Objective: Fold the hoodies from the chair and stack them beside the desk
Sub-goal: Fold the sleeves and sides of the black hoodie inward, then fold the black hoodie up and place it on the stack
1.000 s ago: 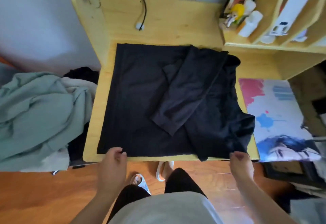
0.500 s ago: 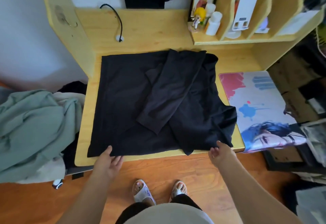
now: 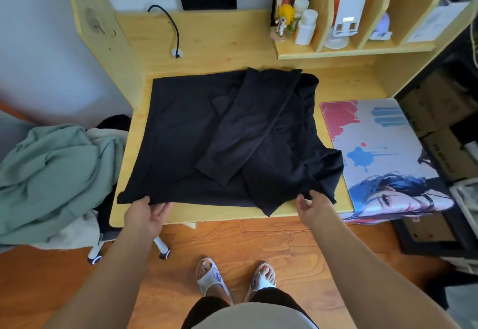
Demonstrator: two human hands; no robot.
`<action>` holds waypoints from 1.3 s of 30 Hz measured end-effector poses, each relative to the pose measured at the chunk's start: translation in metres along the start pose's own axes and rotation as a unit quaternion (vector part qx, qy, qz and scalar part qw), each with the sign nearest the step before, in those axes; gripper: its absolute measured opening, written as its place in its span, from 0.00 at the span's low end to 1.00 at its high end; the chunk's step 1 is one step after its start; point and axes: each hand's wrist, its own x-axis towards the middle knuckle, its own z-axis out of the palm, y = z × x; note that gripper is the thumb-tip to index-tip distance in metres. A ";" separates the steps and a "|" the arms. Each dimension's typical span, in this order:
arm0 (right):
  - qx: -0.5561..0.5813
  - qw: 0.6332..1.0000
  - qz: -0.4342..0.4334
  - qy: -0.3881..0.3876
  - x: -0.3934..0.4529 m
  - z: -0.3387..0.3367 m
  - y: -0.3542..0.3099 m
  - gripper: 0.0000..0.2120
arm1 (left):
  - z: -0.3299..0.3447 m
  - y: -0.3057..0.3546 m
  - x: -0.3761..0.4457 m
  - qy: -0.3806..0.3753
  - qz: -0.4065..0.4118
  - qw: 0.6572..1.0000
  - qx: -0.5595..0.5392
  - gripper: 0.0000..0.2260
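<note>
A black hoodie (image 3: 186, 132) lies flat on the wooden desk (image 3: 207, 44), with both sleeves folded across its body. My left hand (image 3: 144, 214) pinches the near hem at its left end, thumb on top and fingers beneath. My right hand (image 3: 314, 205) holds the near right corner, where the cloth drapes over its fingers. The hem under both hands is raised slightly off the desk. A green hoodie (image 3: 49, 173) is heaped on the chair (image 3: 103, 238) to the left, on top of a cream garment and a black one.
A printed desk mat (image 3: 382, 152) covers the desk's right part. Bottles, a figurine (image 3: 284, 18) and a white stand sit in the shelf compartments behind. A black cable (image 3: 170, 26) hangs at the back. Boxes and a dark rack crowd the right side. My sandalled feet stand on wooden floor.
Both hands went from the desk's front edge onto the hoodie's near hem and took hold of it. The hem now lies further in from the edge. The view has pulled back.
</note>
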 end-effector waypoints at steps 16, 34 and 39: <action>0.002 0.998 -0.028 -0.052 -0.094 -0.050 0.005 0.17 | -0.064 -0.036 -0.042 0.008 -0.001 1.000 0.003 0.18; -0.017 0.995 -0.061 -0.072 -0.119 0.061 -0.076 0.18 | 0.035 0.044 -0.037 -0.040 0.064 0.997 0.001 0.14; -0.405 0.879 -0.222 -0.118 -0.079 0.089 -0.049 0.26 | 0.066 0.015 0.009 -0.045 0.221 0.880 0.418 0.20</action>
